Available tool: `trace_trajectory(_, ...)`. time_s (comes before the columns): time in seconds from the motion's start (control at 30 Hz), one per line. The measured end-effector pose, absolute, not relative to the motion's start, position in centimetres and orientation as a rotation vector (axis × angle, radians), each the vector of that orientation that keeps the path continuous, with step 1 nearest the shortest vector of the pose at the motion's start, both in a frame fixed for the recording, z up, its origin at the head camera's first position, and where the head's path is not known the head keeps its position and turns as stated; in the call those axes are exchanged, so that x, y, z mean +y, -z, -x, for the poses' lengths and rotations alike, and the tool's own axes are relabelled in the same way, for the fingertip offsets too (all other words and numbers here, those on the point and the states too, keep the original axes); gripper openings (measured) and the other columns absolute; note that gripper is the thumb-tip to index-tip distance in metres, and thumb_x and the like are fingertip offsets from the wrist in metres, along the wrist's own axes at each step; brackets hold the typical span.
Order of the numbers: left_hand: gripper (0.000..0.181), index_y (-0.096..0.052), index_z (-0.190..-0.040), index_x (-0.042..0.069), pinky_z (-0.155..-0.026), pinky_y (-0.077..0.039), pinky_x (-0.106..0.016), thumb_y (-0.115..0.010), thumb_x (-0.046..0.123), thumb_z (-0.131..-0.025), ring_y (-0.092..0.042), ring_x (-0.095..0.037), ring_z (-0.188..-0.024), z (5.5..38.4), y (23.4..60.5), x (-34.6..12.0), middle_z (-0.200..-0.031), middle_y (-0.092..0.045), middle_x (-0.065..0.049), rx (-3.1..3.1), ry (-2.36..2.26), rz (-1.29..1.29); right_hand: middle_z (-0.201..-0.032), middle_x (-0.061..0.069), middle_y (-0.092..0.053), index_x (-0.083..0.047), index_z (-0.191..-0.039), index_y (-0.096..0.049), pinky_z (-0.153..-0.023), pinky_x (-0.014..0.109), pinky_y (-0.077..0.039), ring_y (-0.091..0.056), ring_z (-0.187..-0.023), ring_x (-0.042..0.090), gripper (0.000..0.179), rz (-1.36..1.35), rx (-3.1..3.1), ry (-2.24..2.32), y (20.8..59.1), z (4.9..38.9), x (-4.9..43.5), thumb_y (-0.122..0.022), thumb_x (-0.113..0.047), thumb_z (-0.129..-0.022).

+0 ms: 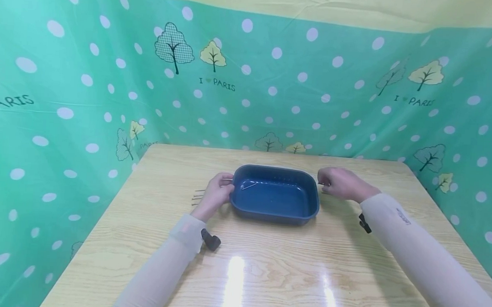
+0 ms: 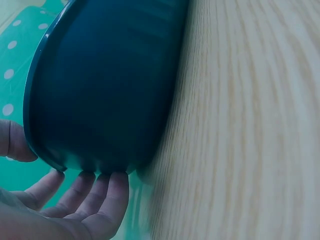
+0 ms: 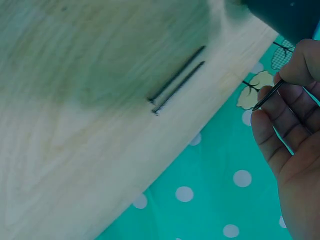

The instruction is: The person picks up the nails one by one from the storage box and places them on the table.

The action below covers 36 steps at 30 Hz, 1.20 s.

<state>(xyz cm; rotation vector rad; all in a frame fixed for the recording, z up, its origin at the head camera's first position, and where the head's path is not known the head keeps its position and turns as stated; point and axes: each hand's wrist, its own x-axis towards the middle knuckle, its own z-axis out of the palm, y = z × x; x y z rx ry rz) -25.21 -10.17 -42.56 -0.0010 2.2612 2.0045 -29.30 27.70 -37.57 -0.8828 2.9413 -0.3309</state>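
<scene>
A dark blue rectangular basin (image 1: 274, 216) stands on the table. My left hand (image 1: 218, 193) holds its left end; the left wrist view shows the thumb near the rim and the fingertips against the outer wall. Just beyond the basin's right end, my right hand (image 1: 343, 183) pinches a thin dark screw (image 3: 267, 96) between thumb and fingers, its pointed end sticking out. Two similar long screws (image 3: 177, 75) lie side by side on the wood in the right wrist view. Inside the basin, toward its left end, lies a thin metal screw (image 1: 249, 185).
Several thin metal screws (image 1: 197, 197) lie left of the basin, partly behind my left hand. The wooden table (image 1: 274, 264) reaches back to a green dotted curtain (image 1: 273, 104), which also hangs along both sides. Dark wrist devices (image 1: 211, 240) sit at my cuffs.
</scene>
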Motion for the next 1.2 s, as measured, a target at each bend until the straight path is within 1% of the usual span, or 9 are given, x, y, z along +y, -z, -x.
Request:
trace_trajectory(0.1,0.041,-0.046,-0.131,0.001,-0.079,-0.058,-0.037,-0.051,0.002,-0.090,-0.058,-0.038,-0.109,25.3,42.6,-10.2,-0.127,-0.051,-0.024,2.257,-2.008,-0.007,-0.072,-0.006,-0.055,-0.011,-0.086,-0.062,-0.061,0.031,-0.046,-0.051,-0.067,0.013,0.013,0.859,2.940,0.327,38.1,29.1,28.1,-0.071,-0.007,-0.078)
trace_trajectory(0.23,0.041,-0.047,-0.130,0.002,-0.079,-0.058,-0.037,-0.052,0.002,-0.090,-0.058,-0.038,-0.108,25.6,43.1,-10.2,-0.126,-0.051,-0.024,2.261,-2.014,-0.001,-0.071,-0.006,-0.054,-0.010,-0.085,-0.062,-0.060,0.031,-0.045,-0.050,-0.067,0.013,0.010,0.846,2.942,0.316,38.9,28.8,28.5,-0.070,-0.006,-0.080)
trace_trajectory(0.47,0.040,-0.047,-0.130,0.001,-0.080,-0.057,-0.039,-0.052,0.001,-0.090,-0.057,-0.039,-0.109,25.6,43.0,-10.2,-0.126,-0.051,-0.024,2.240,-2.030,0.004,-0.073,-0.005,-0.055,-0.012,-0.084,-0.062,-0.062,0.033,-0.047,-0.050,-0.068,0.014,0.011,0.823,2.942,0.257,40.1,28.8,29.3,-0.068,-0.005,-0.078)
trace_trajectory(0.7,0.040,-0.047,-0.130,0.001,-0.080,-0.058,-0.039,-0.051,0.001,-0.090,-0.057,-0.040,-0.110,25.5,43.1,-10.2,-0.126,-0.051,-0.025,2.244,-2.031,0.008,-0.072,-0.006,-0.054,-0.014,-0.079,-0.059,-0.062,0.034,-0.046,-0.049,-0.066,0.014,0.010,0.823,2.931,0.224,41.4,28.7,30.0,-0.064,-0.005,-0.079)
trace_trajectory(0.97,0.040,-0.047,-0.129,0.000,-0.078,-0.058,-0.038,-0.051,0.001,-0.090,-0.058,-0.040,-0.108,25.4,42.9,-10.1,-0.125,-0.051,-0.025,2.253,-2.033,0.010,-0.076,-0.006,-0.057,-0.016,-0.081,-0.060,-0.065,0.036,-0.050,-0.052,-0.069,0.013,0.014,0.840,2.942,0.197,42.3,28.7,30.2,-0.062,-0.002,-0.077)
trace_trajectory(1.2,0.039,-0.047,-0.129,0.001,-0.079,-0.058,-0.039,-0.051,0.001,-0.090,-0.057,-0.039,-0.110,25.4,43.0,-10.1,-0.126,-0.051,-0.025,2.258,-2.023,0.013,-0.075,-0.005,-0.053,-0.016,-0.078,-0.057,-0.061,0.034,-0.046,-0.047,-0.067,0.014,0.018,0.900,2.950,0.156,42.6,28.5,30.0,-0.061,0.002,-0.077)
